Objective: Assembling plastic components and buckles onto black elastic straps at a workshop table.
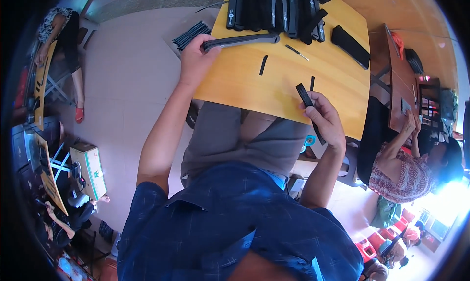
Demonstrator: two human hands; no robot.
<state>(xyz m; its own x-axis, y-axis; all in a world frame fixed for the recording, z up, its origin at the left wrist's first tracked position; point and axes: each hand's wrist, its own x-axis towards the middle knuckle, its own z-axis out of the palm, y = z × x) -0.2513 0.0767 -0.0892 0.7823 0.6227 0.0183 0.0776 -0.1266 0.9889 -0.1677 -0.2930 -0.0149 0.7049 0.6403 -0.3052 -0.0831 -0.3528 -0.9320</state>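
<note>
The long bar (249, 39) is up over the left half of the table (235, 87), with its left end in the left hand (198, 58). Those fingers are curled shut around that end, no real gap, and the rounded right end sticks out free toward the pile. The right hand (327, 120) is near the right side of the near edge, pinching a black strip (304, 94) around its middle between thumb and fingers. That strip slants, far end to the left, near end poking past the table edge.

Lying between the hands is a short band (263, 65); a second band (312, 83) sits just beyond the right hand's fingers. There's a thin tool (297, 52) farther back, close to the bar's free end, so the middle's a bit cluttered. The far side is blocked by a big pile (269, 9) of black pieces, with a black slab (351, 47) to its right. Off the left edge there's a bundle (191, 34) of dark sticks, partly behind the left hand.

Container-wise, just a carton (88, 171) on the far-left floor; can't tell what's in it. A co-worker (404, 175) sits off to the right.
</note>
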